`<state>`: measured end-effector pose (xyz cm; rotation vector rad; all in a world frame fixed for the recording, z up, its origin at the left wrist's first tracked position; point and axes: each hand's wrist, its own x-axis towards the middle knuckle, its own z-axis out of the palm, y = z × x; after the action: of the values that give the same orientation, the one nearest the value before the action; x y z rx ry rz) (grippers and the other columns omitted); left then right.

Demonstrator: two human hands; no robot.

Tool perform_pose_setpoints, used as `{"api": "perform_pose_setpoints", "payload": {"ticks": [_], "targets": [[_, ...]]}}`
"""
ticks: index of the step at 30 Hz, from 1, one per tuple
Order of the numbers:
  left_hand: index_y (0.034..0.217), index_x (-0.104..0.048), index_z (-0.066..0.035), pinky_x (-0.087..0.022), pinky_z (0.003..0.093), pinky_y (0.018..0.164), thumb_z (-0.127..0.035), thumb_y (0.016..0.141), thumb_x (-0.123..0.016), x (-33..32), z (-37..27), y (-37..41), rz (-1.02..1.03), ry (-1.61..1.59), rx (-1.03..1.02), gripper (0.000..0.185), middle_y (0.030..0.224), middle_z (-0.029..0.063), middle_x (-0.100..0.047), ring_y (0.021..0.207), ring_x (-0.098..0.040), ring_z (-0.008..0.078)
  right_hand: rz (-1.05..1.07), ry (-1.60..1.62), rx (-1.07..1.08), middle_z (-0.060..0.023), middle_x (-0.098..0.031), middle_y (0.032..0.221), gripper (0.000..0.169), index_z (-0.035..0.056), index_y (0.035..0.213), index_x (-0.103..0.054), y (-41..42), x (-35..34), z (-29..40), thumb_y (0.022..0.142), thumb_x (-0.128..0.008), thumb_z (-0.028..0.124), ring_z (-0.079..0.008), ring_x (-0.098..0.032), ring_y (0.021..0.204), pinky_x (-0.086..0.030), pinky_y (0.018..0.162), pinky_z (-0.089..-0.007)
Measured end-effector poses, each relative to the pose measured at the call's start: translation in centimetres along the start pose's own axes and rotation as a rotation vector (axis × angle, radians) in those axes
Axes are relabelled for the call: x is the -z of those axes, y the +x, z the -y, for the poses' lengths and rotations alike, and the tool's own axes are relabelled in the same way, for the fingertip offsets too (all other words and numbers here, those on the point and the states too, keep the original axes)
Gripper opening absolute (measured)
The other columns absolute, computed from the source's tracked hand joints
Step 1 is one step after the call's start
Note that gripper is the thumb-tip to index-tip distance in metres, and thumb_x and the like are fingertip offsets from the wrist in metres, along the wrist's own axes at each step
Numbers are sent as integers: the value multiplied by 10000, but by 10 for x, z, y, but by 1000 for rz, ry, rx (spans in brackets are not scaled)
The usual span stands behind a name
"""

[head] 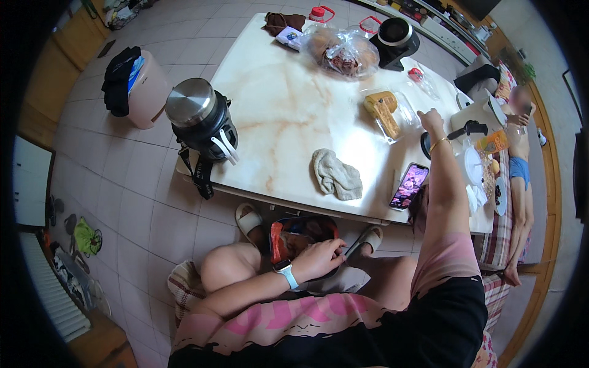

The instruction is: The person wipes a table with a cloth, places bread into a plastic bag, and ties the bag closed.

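Observation:
My left hand (318, 261), with a watch on its wrist, is over the rim of a lined waste bin (277, 241) between my legs. Its fingers are bent, and a thin, long thing (355, 244) shows beside the fingertips; whether they hold it is unclear. My right hand (431, 120) reaches across the marble-look table, beside a clear plastic tray (407, 120) with bread (383, 108) in it. Its fingers are partly curled, and contact with the tray cannot be made out. Nearer to me lie a lit phone (409, 185) and a crumpled cloth (337, 175).
A large steel-lidded flask (200, 119) stands at the table's left corner. Farther back are a plastic bag of food (343, 53) and a black appliance (395, 41). At right, a white pot (476, 115) stands near my forearm; beyond, a person (520, 152) lies on a sofa.

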<state>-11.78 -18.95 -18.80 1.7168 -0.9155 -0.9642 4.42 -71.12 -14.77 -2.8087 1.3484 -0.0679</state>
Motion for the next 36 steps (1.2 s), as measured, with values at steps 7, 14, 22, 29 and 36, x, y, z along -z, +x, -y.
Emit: {"api": "perform_pose_setpoints", "payload": {"ticks": [7, 14, 22, 29, 36], "targets": [[1191, -540, 16, -537, 385, 820, -192, 919, -632, -6, 2, 5, 12, 7, -25, 354, 1040, 180, -656, 926, -675, 294, -165, 26, 66, -257, -672, 1107, 567, -36, 1076, -679, 19, 9, -28, 787, -692, 451, -381, -649, 1049, -496, 925, -430], [1164, -558, -42, -516, 433, 825, -244, 911, -624, -11, 6, 4, 4, -28, 4, 331, 1034, 145, -674, 972, -652, 329, -291, 268, 376, -228, -673, 991, 374, -1, 884, -684, -66, 76, 64, 846, -695, 371, -371, -661, 905, -515, 823, -431], [1171, -555, 6, -525, 400, 818, -198, 911, -622, -7, 4, 4, -37, 50, -61, 337, 997, 172, -671, 920, -665, 323, -346, 212, 663, -187, -639, 1097, 401, 47, 1123, -594, -163, 34, 140, 818, -712, 279, -365, -626, 999, -525, 825, -441], [1162, -552, 11, -518, 424, 830, -209, 906, -628, -6, 6, -1, -55, 88, -80, 346, 1015, 190, -667, 942, -656, 346, -314, 47, 524, -192, -595, 1114, 666, 13, 1248, -503, -171, 36, 155, 737, -780, 338, -360, -589, 1047, -527, 819, -459], [1144, -570, 24, -519, 440, 808, -207, 890, -644, -4, 4, -3, -54, 104, -93, 351, 971, 206, -673, 913, -658, 375, -380, -62, 487, -206, -576, 1154, 750, 25, 1327, -469, -154, 39, 191, 743, -762, 394, -357, -592, 1072, -524, 827, -485]]}}
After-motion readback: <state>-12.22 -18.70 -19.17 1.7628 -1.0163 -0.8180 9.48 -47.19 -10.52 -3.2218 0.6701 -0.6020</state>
